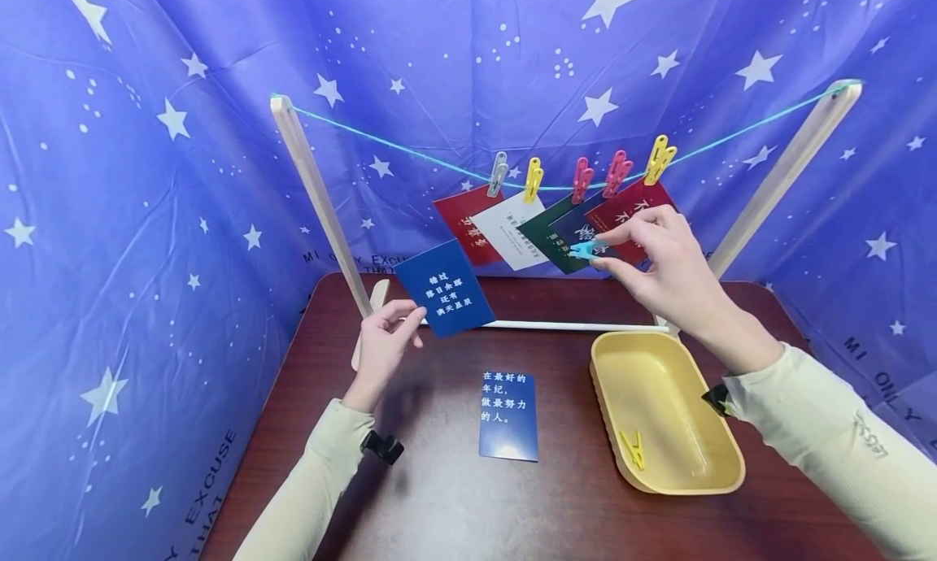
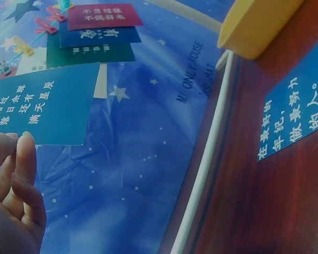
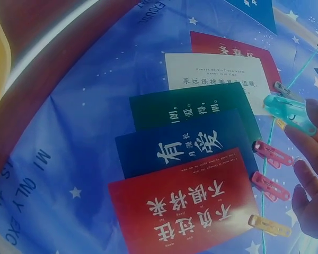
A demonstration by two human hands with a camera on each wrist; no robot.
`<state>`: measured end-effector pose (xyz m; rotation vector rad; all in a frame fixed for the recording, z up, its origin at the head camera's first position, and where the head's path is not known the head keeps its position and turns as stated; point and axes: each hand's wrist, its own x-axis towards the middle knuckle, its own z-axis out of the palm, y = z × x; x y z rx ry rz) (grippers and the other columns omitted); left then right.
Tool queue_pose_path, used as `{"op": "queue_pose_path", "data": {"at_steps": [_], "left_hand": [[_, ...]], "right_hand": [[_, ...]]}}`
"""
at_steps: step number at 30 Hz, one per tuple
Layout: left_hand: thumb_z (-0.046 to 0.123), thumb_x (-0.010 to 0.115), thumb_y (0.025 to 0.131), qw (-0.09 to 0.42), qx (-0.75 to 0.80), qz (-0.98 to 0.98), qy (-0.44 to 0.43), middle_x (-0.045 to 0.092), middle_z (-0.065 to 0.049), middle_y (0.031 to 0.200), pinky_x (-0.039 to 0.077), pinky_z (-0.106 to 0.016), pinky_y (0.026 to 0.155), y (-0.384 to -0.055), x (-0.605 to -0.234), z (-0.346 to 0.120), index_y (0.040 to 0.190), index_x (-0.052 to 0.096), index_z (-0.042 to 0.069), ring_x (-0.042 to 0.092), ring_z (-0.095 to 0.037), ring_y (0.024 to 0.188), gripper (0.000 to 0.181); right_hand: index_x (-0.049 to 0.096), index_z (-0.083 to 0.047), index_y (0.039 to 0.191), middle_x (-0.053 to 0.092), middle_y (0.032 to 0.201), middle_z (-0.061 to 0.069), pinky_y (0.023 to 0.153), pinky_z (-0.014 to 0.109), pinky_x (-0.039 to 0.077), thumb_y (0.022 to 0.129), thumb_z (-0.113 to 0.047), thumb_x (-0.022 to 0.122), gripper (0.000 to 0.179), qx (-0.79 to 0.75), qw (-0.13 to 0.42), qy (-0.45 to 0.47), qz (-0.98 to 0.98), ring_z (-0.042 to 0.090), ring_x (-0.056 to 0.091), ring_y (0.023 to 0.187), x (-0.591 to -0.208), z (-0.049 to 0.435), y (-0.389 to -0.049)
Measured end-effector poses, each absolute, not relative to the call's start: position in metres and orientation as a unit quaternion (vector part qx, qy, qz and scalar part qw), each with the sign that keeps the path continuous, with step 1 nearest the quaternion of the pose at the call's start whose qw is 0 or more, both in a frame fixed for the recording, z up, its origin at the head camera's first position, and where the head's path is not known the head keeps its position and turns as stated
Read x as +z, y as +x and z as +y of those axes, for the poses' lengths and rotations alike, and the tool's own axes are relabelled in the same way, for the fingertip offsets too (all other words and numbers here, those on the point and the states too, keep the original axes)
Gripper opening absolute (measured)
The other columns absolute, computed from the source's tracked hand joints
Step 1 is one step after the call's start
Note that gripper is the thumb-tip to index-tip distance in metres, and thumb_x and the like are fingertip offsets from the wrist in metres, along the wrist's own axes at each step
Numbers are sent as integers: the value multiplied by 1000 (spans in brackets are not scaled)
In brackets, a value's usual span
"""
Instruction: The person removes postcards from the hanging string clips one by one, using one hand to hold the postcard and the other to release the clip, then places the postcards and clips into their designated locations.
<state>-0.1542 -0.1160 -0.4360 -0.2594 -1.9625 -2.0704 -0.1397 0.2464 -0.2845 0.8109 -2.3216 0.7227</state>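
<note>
In the head view my left hand (image 1: pixel 386 333) pinches a blue card (image 1: pixel 444 289) with white writing by its lower left edge, in front of the line's left part. My right hand (image 1: pixel 662 260) pinches a turquoise clothespin (image 1: pixel 586 250) between thumb and index finger, in front of the hanging cards. On the cord (image 1: pixel 395 145) hang a red card (image 1: pixel 461 211), a white card (image 1: pixel 512 232), a green card (image 1: pixel 545 234), a dark blue card (image 3: pixel 185 143) and another red card (image 3: pixel 185 203). Grey, yellow and pink clothespins (image 1: pixel 618 173) hold them.
Wooden posts (image 1: pixel 318 195) carry the cord, with a white bar (image 1: pixel 556 326) between them low down. Another blue card (image 1: pixel 508 431) lies on the dark red table (image 1: pixel 432 463). At the right stands a yellow tray (image 1: pixel 669 406) with yellow clothespin (image 1: pixel 633 450) in it.
</note>
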Motion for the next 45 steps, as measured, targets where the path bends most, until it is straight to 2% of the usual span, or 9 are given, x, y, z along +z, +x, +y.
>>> {"op": "queue_pose_path", "data": {"at_steps": [6,8,10,14,17,22,29,37,45], "left_hand": [[-10,69,94,143,-716,-675,-105,73,-27,86,36,-15,45,-153,-440,-112,103,68,-17,60,-5,49,12],[-10,69,94,144,-715,-675,-109,71,-33,87,36,-15,46,-153,-441,-112,102,68,-17,60,-5,49,11],[-10,69,94,143,-717,-673,-114,72,-30,84,39,-15,46,-153,-442,-111,102,68,-17,60,-5,49,11],[-11,68,94,136,-720,-669,-125,75,0,78,44,-16,48,-152,-444,-110,103,66,-19,60,-5,49,12],[-12,67,94,130,-722,-667,-132,73,13,78,49,-18,51,-151,-444,-110,103,65,-21,60,-5,49,13],[-11,67,94,122,-724,-666,-129,74,5,80,51,-20,53,-151,-445,-109,104,66,-20,60,-5,49,13],[-8,69,94,110,-712,-685,-110,69,-37,90,51,-23,53,-149,-446,-108,104,68,-16,61,-6,50,13],[-7,71,93,96,-703,-697,-100,73,-30,92,51,-22,52,-147,-447,-105,104,71,-14,60,-9,51,13],[-7,70,94,85,-695,-704,-117,72,-35,92,45,-18,48,-147,-450,-105,105,71,-14,53,-6,47,13]], "right_hand": [[72,1,108,73,104,13,85,31,32,72,6,90,40,272,286,298,-869,24,48,102,-288,248,-139],[73,1,108,71,104,14,85,31,32,72,6,91,41,273,286,296,-869,26,48,103,-289,248,-139],[73,1,109,70,103,14,85,32,32,73,5,91,41,274,287,295,-869,27,49,103,-291,248,-139],[73,0,112,68,103,14,86,32,33,73,4,92,44,276,285,288,-872,28,49,104,-293,248,-139],[74,-2,114,68,103,14,85,35,35,73,3,92,45,276,278,276,-878,27,49,104,-296,249,-140],[73,-2,117,68,105,15,84,40,38,76,2,90,45,272,264,265,-887,27,49,105,-297,250,-138],[74,-4,118,70,104,13,83,39,36,76,2,90,46,274,265,263,-886,27,50,103,-301,254,-140],[74,-2,116,71,101,14,82,42,35,74,1,90,45,265,262,265,-889,29,50,100,-309,259,-140],[75,-2,113,71,99,14,79,41,35,73,-1,91,43,261,253,249,-898,29,49,100,-317,267,-138]]}}
